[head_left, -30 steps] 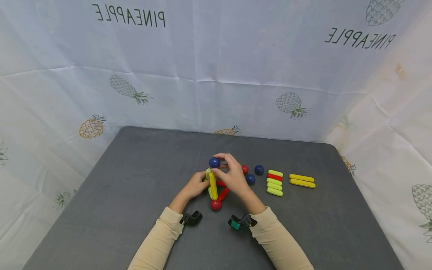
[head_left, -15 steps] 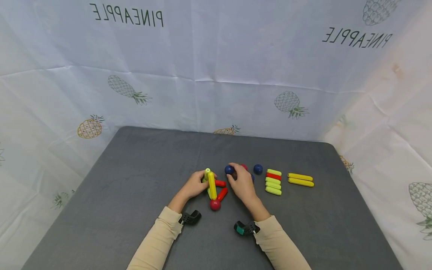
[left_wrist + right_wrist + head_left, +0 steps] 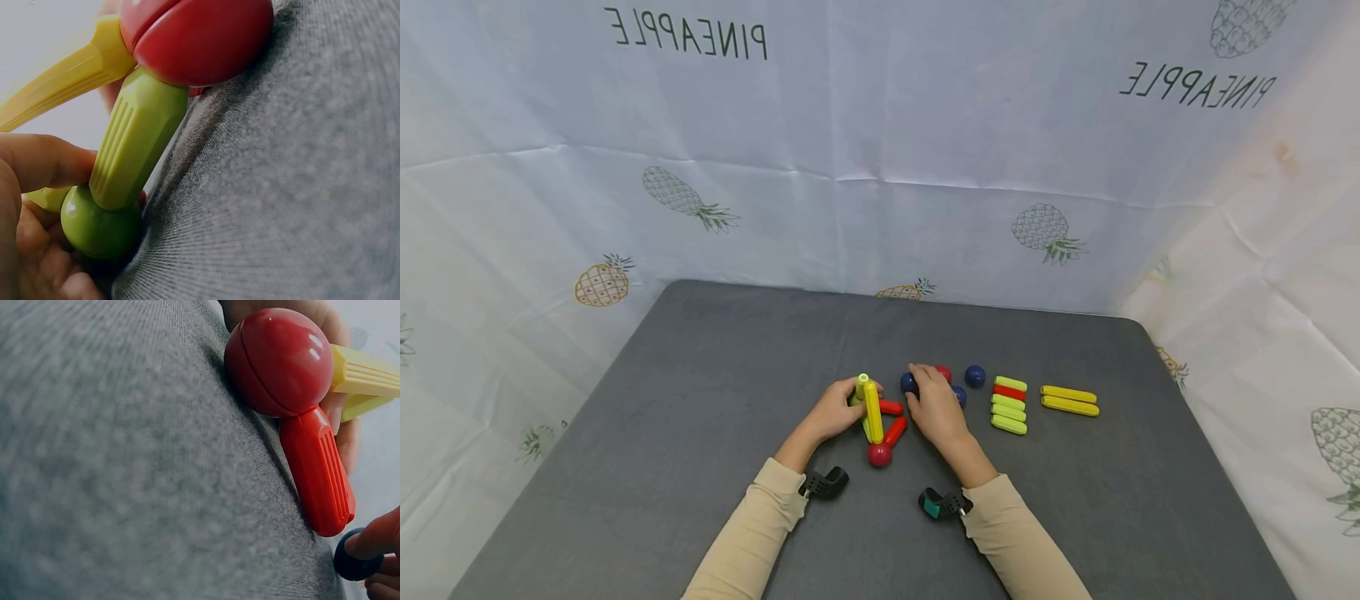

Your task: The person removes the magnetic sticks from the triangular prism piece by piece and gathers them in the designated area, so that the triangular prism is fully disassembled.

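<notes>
At 6 o'clock on the stick-and-ball frame [image 3: 873, 417], near red ball [image 3: 880, 455] anchors a leaning yellow stick [image 3: 65, 80] and a red stick [image 3: 896, 430]. Left hand [image 3: 832, 411] at 9 pinches the frame around its green ball [image 3: 100, 225] and green stick [image 3: 139, 134], probably bracing it: leaning sticks' top ends are bare. Right hand [image 3: 938, 414] at 3 has thumb and fingers on a blue ball [image 3: 908, 382], seemingly down at the desk [image 3: 737, 367]. Beyond, partly masked by that hand: loose red ball [image 3: 944, 374], second blue ball [image 3: 960, 397]. Third blue ball [image 3: 975, 377] at 2, unobstructed. Farther at 3: short-stick row [image 3: 1009, 402], then two yellow sticks [image 3: 1070, 400], sorted by length, I'd guess.
</notes>
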`<state>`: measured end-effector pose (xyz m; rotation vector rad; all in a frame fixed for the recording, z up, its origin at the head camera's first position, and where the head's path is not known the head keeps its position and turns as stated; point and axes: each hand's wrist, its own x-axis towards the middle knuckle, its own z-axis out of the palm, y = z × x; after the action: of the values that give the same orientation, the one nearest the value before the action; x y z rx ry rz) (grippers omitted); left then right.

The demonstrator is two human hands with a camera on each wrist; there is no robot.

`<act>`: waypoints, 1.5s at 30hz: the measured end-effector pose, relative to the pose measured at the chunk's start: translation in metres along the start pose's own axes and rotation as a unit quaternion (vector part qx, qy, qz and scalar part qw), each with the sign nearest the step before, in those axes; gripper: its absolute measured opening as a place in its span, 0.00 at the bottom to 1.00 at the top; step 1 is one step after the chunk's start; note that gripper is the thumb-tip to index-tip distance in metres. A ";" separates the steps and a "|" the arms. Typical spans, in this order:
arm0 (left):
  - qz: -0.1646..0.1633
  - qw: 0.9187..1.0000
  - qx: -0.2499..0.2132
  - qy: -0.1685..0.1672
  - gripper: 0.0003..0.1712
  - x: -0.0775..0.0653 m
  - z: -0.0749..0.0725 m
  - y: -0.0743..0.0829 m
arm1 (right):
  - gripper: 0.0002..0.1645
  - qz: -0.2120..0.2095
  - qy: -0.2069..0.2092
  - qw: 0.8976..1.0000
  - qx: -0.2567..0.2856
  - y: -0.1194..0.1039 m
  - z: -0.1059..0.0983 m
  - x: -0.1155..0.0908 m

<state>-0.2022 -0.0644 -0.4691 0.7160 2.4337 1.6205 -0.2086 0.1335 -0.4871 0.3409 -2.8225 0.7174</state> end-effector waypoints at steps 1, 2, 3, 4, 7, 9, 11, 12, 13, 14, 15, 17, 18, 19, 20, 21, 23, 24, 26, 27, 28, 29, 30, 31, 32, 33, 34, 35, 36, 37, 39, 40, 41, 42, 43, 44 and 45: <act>0.000 1.000 -0.002 -0.001 0.15 0.000 0.000 -0.001 | 0.28 -0.004 0.002 1.000 -0.004 0.000 0.000 0.000; -0.001 1.000 -0.004 -0.001 0.15 0.001 0.000 -0.002 | 0.29 -0.007 0.005 1.000 -0.007 0.000 -0.001 0.000; 0.001 1.000 -0.005 -0.001 0.16 0.001 0.000 -0.002 | 0.29 -0.011 0.008 1.000 -0.009 0.000 -0.001 0.000; 0.001 1.000 -0.006 -0.003 0.16 0.001 0.000 -0.002 | 0.30 -0.015 0.013 1.000 -0.012 -0.001 -0.002 0.000; 0.002 1.000 -0.005 -0.008 0.17 0.001 0.000 -0.003 | 0.30 -0.034 0.027 0.999 -0.016 -0.004 -0.005 0.000; 0.007 1.000 -0.003 -0.011 0.17 0.002 0.001 -0.007 | 0.30 -0.052 0.035 0.998 -0.009 -0.008 -0.008 0.001; 0.009 1.000 -0.001 -0.011 0.17 0.005 0.003 -0.018 | 0.30 -0.077 0.036 0.996 0.007 -0.012 -0.011 0.003; 0.012 1.000 0.001 -0.007 0.17 0.006 0.004 -0.023 | 0.29 -0.091 0.034 0.995 0.016 -0.014 -0.012 0.004; 0.014 1.000 0.003 -0.003 0.17 0.007 0.005 -0.029 | 0.29 -0.106 0.030 0.994 0.027 -0.016 -0.013 0.005; 0.013 1.000 0.007 0.001 0.16 0.008 0.007 -0.034 | 0.28 -0.121 0.023 0.992 0.038 -0.018 -0.013 0.006; 0.012 1.000 0.011 0.006 0.16 0.009 0.008 -0.039 | 0.28 -0.137 0.014 0.989 0.049 -0.020 -0.014 0.008; 0.011 1.000 0.016 0.013 0.13 0.009 0.008 -0.042 | 0.26 -0.167 -0.007 0.983 0.077 -0.023 -0.015 0.011; 0.011 1.000 0.018 0.016 0.12 0.009 0.008 -0.043 | 0.26 -0.180 -0.019 0.979 0.089 -0.025 -0.015 0.012; 0.010 1.000 0.020 0.017 0.11 0.009 0.008 -0.045 | 0.25 -0.192 -0.031 0.976 0.101 -0.027 -0.015 0.013; 0.010 1.000 0.020 0.017 0.10 0.009 0.007 -0.045 | 0.24 -0.204 -0.041 0.972 0.110 -0.028 -0.015 0.015; 0.012 1.000 0.021 0.016 0.09 0.009 0.007 -0.045 | 0.24 -0.214 -0.050 0.968 0.117 -0.029 -0.015 0.016; 0.015 0.999 0.029 0.015 0.09 0.009 0.007 -0.045 | 0.23 -0.232 -0.062 0.963 0.126 -0.031 -0.014 0.018; 0.017 0.999 0.034 0.015 0.09 0.009 0.007 -0.045 | 0.22 -0.240 -0.065 0.960 0.130 -0.032 -0.014 0.019; 0.021 0.999 0.044 0.017 0.11 0.009 0.007 -0.045 | 0.21 -0.250 -0.066 0.957 0.130 -0.033 -0.013 0.020; 0.023 0.998 0.050 0.019 0.12 0.009 0.007 -0.045 | 0.20 -0.252 -0.064 0.957 0.131 -0.033 -0.013 0.020; 0.025 0.998 0.054 0.020 0.12 0.009 0.006 -0.044 | 0.19 -0.253 -0.061 0.957 0.131 -0.034 -0.013 0.020; 0.028 0.998 0.056 0.022 0.13 0.009 0.006 -0.044 | 0.18 -0.252 -0.057 0.957 0.131 -0.034 -0.013 0.020; 0.029 0.998 0.058 0.023 0.13 0.009 0.006 -0.044 | 0.17 -0.252 -0.052 0.958 0.129 -0.034 -0.012 0.020; 0.029 0.998 0.060 0.023 0.13 0.009 0.006 -0.044 | 0.17 -0.249 -0.047 0.959 0.127 -0.034 -0.012 0.020; 0.029 0.997 0.061 0.023 0.13 0.009 0.006 -0.044 | 0.16 -0.245 -0.041 0.961 0.123 -0.034 -0.011 0.019; 0.028 0.998 0.059 0.023 0.12 0.009 0.006 -0.044 | 0.16 -0.243 -0.035 0.962 0.122 -0.034 -0.011 0.019; 0.027 0.998 0.058 0.022 0.12 0.009 0.006 -0.044 | 0.15 -0.240 -0.029 0.963 0.121 -0.034 -0.011 0.018; 0.027 0.998 0.056 0.021 0.12 0.009 0.006 -0.044 | 0.15 -0.237 -0.023 0.964 0.121 -0.034 -0.010 0.018; 0.025 0.998 0.052 0.019 0.12 0.009 0.006 -0.045 | 0.15 -0.234 -0.017 0.965 0.120 -0.033 -0.009 0.018; 0.024 0.998 0.049 0.018 0.13 0.009 0.006 -0.045 | 0.14 -0.229 -0.011 0.966 0.118 -0.032 -0.008 0.017; 0.024 0.999 0.041 0.017 0.15 0.009 0.005 -0.045 | 0.14 -0.224 0.005 0.967 0.120 -0.031 -0.006 0.016; 0.024 0.999 0.039 0.016 0.17 0.009 0.005 -0.045 | 0.14 -0.220 0.012 0.968 0.123 -0.030 -0.005 0.015; 0.025 0.999 0.036 0.015 0.17 0.009 0.005 -0.045 | 0.13 -0.217 0.021 0.968 0.126 -0.029 -0.004 0.014; 0.025 0.999 0.034 0.016 0.17 0.009 0.005 -0.045 | 0.13 -0.211 0.030 0.968 0.134 -0.028 -0.003 0.014; 0.027 0.999 0.034 0.017 0.17 0.009 0.005 -0.045 | 0.12 -0.204 0.040 0.967 0.145 -0.028 -0.002 0.013; 0.027 0.999 0.033 0.018 0.16 0.009 0.005 -0.045 | 0.12 -0.198 0.050 0.966 0.159 -0.027 -0.002 0.013; 0.027 0.999 0.032 0.020 0.16 0.009 0.005 -0.045 | 0.12 -0.190 0.060 0.965 0.173 -0.027 -0.002 0.013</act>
<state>-0.2228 -0.0699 -0.5107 0.7738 2.5248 1.5974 -0.2130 0.1093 -0.4697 0.8360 -2.4052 1.0920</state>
